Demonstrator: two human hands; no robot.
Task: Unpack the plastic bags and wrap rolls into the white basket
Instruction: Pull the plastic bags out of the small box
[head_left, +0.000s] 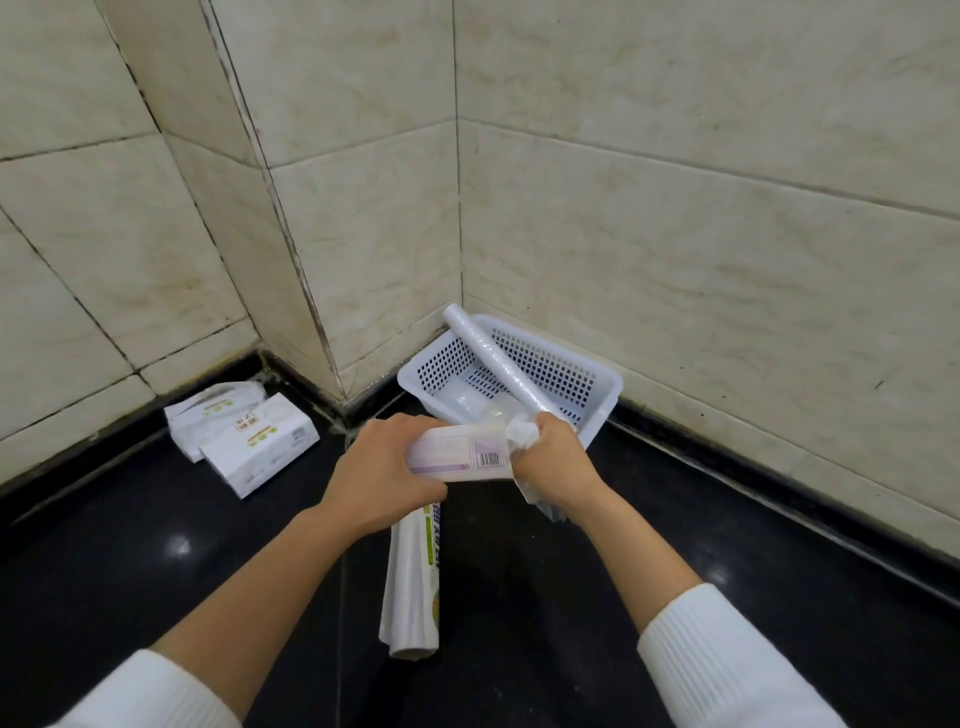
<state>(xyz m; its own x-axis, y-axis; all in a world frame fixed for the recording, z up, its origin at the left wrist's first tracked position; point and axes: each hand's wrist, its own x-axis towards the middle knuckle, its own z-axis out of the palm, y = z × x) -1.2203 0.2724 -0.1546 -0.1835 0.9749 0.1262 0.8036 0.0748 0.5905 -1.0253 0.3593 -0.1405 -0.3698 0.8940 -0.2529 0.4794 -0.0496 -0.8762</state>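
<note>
The white perforated basket (597, 382) stands in the tiled corner on the dark counter. A long clear wrap roll (493, 364) leans in it, sticking out over the far rim, and crumpled clear plastic (480, 408) lies on the basket floor. My left hand (384, 467) grips a white packaged roll with a purple stripe and barcode (457, 452), held level just in front of the basket. My right hand (553, 452) pinches the clear plastic at that package's right end (522, 434). Another roll of plastic bags with a green label (413, 582) lies on the counter below my hands.
Two white boxes with green print (254, 447) lie at the left by the wall, one stacked behind the other. Tiled walls close in the corner behind the basket. The dark glossy counter (571, 597) spreads beneath both arms.
</note>
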